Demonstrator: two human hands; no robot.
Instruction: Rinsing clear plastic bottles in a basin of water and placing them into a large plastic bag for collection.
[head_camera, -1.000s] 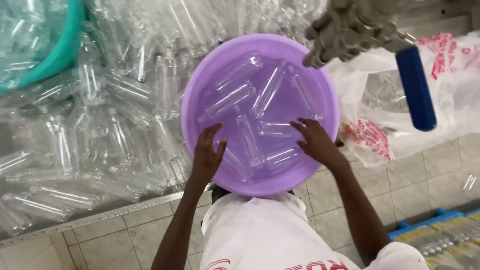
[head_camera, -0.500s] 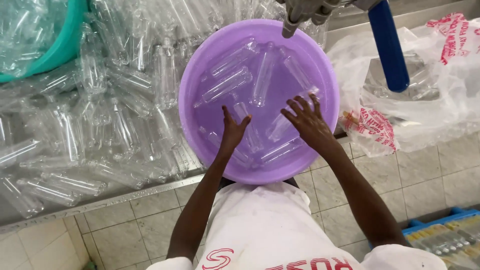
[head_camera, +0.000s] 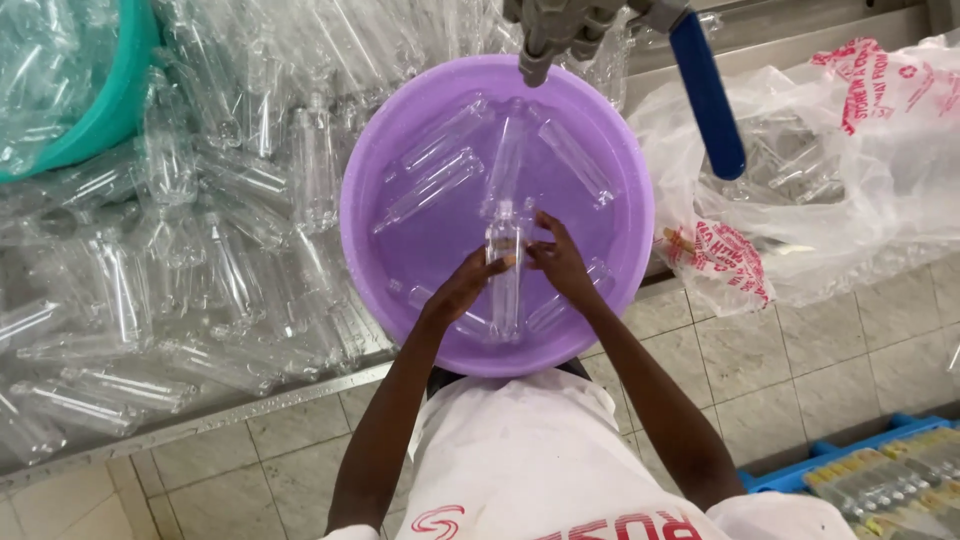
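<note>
Clear thin plastic, the empty bottle standing over the purple basin looks light, wet and easily dented, so the left hand and right hand pinching its upper body between fingertips seems the sensible grip.

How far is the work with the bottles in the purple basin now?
Done: several clear bottles already lie in the purple basin. In hand: the left hand and right hand hold one bottle over the basin. Left: a big heap of bottles lies on the counter beside it.
</note>
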